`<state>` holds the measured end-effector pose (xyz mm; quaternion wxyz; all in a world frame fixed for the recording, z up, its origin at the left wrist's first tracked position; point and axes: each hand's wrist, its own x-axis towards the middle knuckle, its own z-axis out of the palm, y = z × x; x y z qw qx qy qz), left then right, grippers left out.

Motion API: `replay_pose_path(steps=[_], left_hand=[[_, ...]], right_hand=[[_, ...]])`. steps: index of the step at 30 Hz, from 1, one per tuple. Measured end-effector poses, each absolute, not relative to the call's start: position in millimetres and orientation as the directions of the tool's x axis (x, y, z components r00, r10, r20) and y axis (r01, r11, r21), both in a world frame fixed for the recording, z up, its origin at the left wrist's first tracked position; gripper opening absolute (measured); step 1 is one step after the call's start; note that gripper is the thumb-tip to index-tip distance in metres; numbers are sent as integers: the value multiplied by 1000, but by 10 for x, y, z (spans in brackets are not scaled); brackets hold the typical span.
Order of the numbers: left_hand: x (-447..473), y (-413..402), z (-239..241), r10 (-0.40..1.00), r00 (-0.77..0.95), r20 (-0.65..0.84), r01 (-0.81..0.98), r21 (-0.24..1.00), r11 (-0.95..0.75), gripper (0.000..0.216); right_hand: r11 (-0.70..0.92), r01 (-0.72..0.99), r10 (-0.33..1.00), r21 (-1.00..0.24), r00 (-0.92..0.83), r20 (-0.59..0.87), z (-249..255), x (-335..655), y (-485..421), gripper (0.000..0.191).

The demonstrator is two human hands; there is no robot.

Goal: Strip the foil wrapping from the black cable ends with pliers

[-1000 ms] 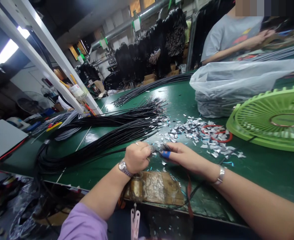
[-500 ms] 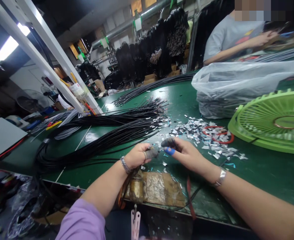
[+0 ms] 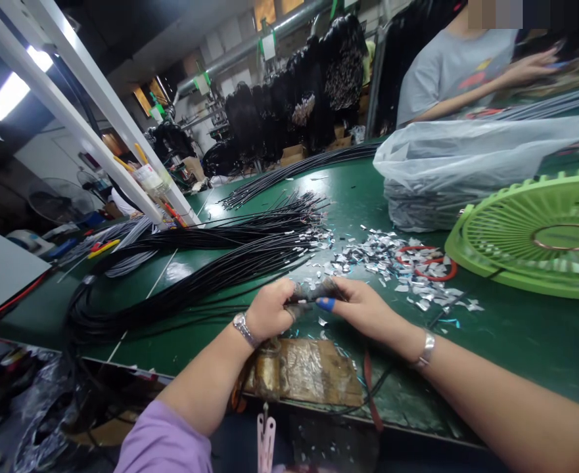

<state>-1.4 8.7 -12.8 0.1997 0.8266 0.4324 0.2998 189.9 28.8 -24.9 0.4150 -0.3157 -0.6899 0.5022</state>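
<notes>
My left hand [image 3: 273,307], with dark covers on its fingers, is closed around a thin black cable [image 3: 232,309] that runs off to the left. My right hand [image 3: 361,307] meets it fingertip to fingertip, pinching the cable's end; a blue wrap covers its thumb and dark covers its other fingertips. The exact tip of the cable is hidden between the fingers. Beside my left hand lies a bundle of black cables [image 3: 210,276] with stripped ends facing right. Just below the hands sits a tape-covered cardboard pad [image 3: 313,374] at the table edge.
Silver and white scraps [image 3: 358,256] and a red ring [image 3: 437,274] lie beyond my right hand. A green fan [image 3: 555,230] and a clear plastic bag [image 3: 437,197] stand at the right. White posts [image 3: 106,118] rise at left. A co-worker [image 3: 457,72] sits across the table.
My hands have come together, and the right fingers have closed from a looser position onto the cable's end. The left fingers have curled in. The camera view has shifted slightly.
</notes>
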Motion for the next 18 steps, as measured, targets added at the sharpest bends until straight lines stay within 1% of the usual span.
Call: replay_pose_path(steps=[2,3,4,5,6,7,9,11,12,14,16,18], left_hand=[[-29,47,-124,765,453,459,720,318,-617,12],[-33,29,-124,735,462,496,748,228,-624,11],[-34,17,-126,719,469,514,762,177,-623,12],[-31,12,-129,721,465,513,771,166,-615,12],[-26,15,-132,746,447,494,778,196,-597,13],[-18,25,-135,786,416,458,779,266,-568,15],[4,58,-134,879,336,339,725,503,-471,23],[32,92,-115,941,282,186,577,751,-321,33],[47,103,-99,956,270,116,489,839,-240,38],[78,109,-55,968,251,6,349,932,-97,46],[108,98,-7,969,237,-71,267,964,5,51],[131,81,31,964,232,-131,222,972,79,53]], right_hand=[[102,-66,887,-993,-446,121,-239,1863,277,30],[6,-99,895,-995,-444,49,-235,1845,270,32],[-76,-123,896,-989,-443,-14,-234,1829,262,34],[-136,-138,895,-981,-442,-61,-234,1816,256,35],[-170,-147,894,-974,-440,-90,-235,1807,251,36],[-182,-151,895,-972,-436,-100,-236,1803,248,36],[-170,-155,901,-973,-425,-90,-236,1807,248,37],[-152,-161,898,-975,-434,-69,-232,1825,252,38],[-150,-164,892,-975,-447,-62,-229,1837,255,37],[-157,-177,879,-972,-474,-56,-224,1857,259,37],[-166,-196,870,-966,-491,-50,-224,1867,261,39],[-170,-217,866,-961,-498,-41,-228,1865,259,42]])
